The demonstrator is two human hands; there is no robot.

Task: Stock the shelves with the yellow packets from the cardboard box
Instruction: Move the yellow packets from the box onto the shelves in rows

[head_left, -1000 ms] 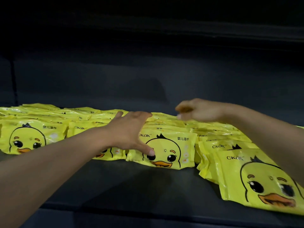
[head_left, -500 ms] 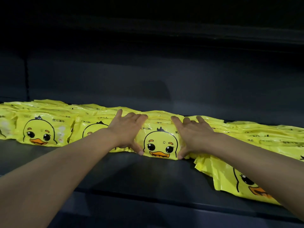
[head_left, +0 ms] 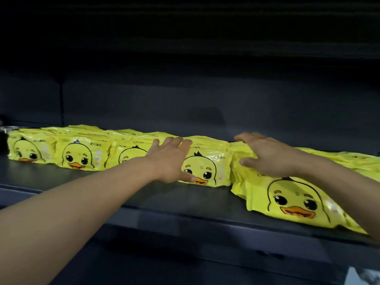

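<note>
Shelf (head_left: 185, 204) mostly stocked; both flat hands, left (head_left: 170, 159) and right (head_left: 269, 157), fingers released, press yellow packets (head_left: 205, 163) toward 12 o'clock, the packet at 4 o'clock (head_left: 296, 204) still sticks out

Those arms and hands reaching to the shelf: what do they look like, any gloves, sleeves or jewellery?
Both are bare. The left hand and right hand wear no gloves, and no rings show on the fingers. Neither wrist carries a watch or band, and no sleeve shows on either forearm right down to the picture's edge.

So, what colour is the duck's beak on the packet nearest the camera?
Orange, outlined in black, on the yellow packet; only the head view shows it.
</note>
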